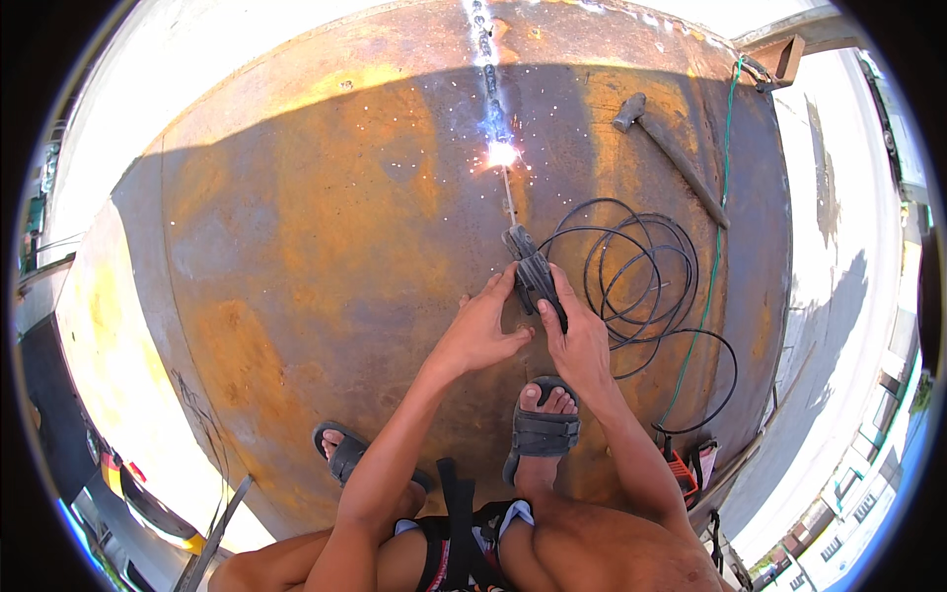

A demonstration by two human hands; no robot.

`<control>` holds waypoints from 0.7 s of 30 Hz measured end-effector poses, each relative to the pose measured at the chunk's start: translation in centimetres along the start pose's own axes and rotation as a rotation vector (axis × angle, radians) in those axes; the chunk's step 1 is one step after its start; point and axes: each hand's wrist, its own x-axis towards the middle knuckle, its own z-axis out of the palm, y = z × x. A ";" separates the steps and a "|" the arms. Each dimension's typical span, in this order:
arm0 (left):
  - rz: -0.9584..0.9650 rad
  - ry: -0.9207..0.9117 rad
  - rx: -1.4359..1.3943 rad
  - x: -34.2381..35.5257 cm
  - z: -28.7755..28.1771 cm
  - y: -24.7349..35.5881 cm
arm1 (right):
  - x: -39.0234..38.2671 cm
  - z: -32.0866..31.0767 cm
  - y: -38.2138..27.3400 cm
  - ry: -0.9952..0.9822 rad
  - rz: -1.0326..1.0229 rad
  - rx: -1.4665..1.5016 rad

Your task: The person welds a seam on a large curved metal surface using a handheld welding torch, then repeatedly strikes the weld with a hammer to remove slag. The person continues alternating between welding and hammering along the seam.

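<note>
In my right hand (pixel 582 340) is a black welding electrode holder (pixel 533 266), its handle closed in by my fingers. A thin welding rod (pixel 509 192) sticks out from the holder's jaws, and its far tip ends in a bright arc (pixel 502 154) with sparks around it. My left hand (pixel 483 326) is beside the holder, fingers spread. Its index fingertip touches the holder's left side, while the thumb stands apart below. From the arc, a dark weld seam (pixel 486 74) with bluish glare and smoke runs away across the rusty steel plate (pixel 326 237).
A hammer (pixel 676 163) lies to the right on the plate. Near it are a coiled black cable (pixel 646 266) and a thin green line (pixel 712 286). My sandalled feet (pixel 545 429) rest on the curved plate. A steel bracket (pixel 784 64) is at the far right edge.
</note>
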 end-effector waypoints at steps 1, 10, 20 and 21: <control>0.016 0.008 -0.025 0.0 0.1 -0.2 | 0.0 0.1 0.1 0.015 -0.016 0.004; 0.024 -0.004 -0.063 -0.3 -0.3 0.7 | 0.0 0.2 0.9 0.099 -0.094 0.025; -0.023 -0.007 0.009 -0.2 0.2 0.2 | -0.1 -0.1 0.5 0.017 -0.017 0.015; -0.033 -0.016 0.021 -0.2 0.1 0.3 | -0.1 -0.2 0.3 0.012 -0.009 0.009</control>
